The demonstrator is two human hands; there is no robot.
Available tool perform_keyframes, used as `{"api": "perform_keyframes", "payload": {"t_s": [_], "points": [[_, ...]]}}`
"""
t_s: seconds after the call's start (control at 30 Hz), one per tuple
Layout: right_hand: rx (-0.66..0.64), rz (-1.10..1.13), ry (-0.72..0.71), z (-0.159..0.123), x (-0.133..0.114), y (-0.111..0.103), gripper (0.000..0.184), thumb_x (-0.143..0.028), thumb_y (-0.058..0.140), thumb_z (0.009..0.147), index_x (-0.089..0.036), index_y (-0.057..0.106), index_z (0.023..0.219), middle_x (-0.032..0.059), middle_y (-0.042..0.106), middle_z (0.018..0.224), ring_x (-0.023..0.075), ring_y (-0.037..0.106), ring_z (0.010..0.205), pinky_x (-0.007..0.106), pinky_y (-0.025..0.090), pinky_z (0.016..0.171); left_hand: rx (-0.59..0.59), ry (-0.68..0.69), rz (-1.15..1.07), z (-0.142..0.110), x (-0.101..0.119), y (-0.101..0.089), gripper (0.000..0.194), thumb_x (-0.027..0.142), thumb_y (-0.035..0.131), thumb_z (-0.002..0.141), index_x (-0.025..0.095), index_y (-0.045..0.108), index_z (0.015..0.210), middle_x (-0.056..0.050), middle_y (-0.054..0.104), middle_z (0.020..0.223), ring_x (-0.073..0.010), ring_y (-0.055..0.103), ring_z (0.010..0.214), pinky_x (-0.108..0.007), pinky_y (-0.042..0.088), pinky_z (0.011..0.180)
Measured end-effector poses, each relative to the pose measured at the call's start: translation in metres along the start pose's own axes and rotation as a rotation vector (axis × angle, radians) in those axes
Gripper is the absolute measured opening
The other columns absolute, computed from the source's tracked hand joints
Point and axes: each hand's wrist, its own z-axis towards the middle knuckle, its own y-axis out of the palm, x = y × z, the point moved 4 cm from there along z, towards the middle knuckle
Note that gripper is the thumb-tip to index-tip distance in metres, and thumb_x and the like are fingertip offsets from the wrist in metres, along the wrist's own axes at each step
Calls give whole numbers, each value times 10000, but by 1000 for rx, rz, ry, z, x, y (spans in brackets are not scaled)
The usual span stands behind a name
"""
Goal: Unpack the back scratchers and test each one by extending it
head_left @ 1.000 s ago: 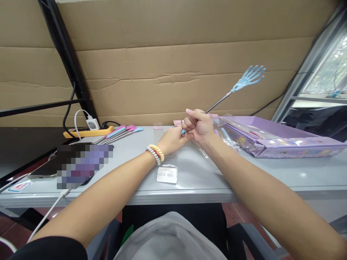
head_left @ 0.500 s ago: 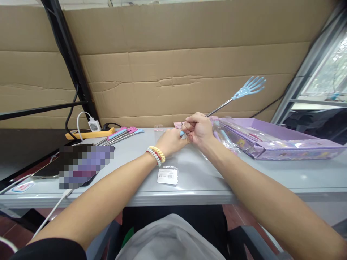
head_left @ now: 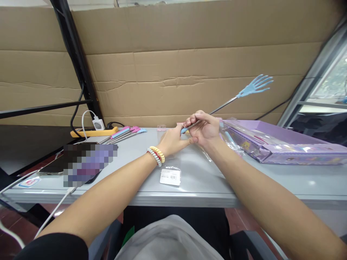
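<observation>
A back scratcher (head_left: 225, 104) with a light blue hand-shaped head and a thin metal rod slants up to the right over the desk. Its blue grip end is in my left hand (head_left: 172, 139), whose fingers are closed round it and partly hidden. My right hand (head_left: 204, 128) has its palm turned up, the fingers curled on the rod just beyond the grip and the thumb standing off it. Below my left hand lies a clear plastic sleeve with a white barcode card (head_left: 170, 177).
Several back scratchers (head_left: 126, 134) lie together at the left rear, near a yellow power strip (head_left: 93, 133) and two phones (head_left: 88, 164) with white cables. To the right stands an open purple box (head_left: 295, 155), with clear-wrapped items (head_left: 231, 142) against its left side. Cardboard (head_left: 173, 65) backs the desk.
My right hand has loosened from a tight fist and rolled palm up, its thumb now away from the rod. The view has shifted slightly; the scratcher stays slanted in my hands.
</observation>
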Motion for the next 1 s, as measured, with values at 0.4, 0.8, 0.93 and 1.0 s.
{"api": "perform_keyframes", "payload": {"t_s": [0.4, 0.8, 0.93, 1.0], "points": [[9, -12, -9, -2, 2, 1, 474, -143, 634, 504, -171, 162, 474, -76, 210, 394, 54, 270, 369, 228, 299, 389, -97, 63, -52, -1, 4, 4, 386, 523, 488, 794, 177, 494, 965, -3, 579, 784, -144, 536, 650, -248, 356, 567], [47, -16, 29, -2, 2, 3, 508, -115, 622, 516, -173, 118, 484, -87, 149, 369, 33, 180, 329, 230, 221, 352, -156, 5, 15, 2, 9, 2, 393, 558, 453, 786, 185, 570, 737, 28, 424, 492, -121, 416, 469, -254, 265, 480], [24, -9, 12, -4, 2, 6, 503, -114, 624, 522, -173, 126, 477, -87, 147, 377, 32, 186, 327, 223, 213, 350, -188, -9, -31, 2, 10, 0, 371, 540, 493, 766, 183, 573, 702, 25, 444, 506, -122, 444, 505, -248, 303, 499], [-1, -16, 1, -5, 1, 8, 508, -112, 630, 525, -172, 128, 478, -89, 147, 385, 31, 186, 327, 219, 215, 350, -200, 1, -59, 3, 12, -3, 342, 512, 512, 763, 180, 584, 725, 20, 481, 544, -127, 477, 552, -247, 342, 536]]}}
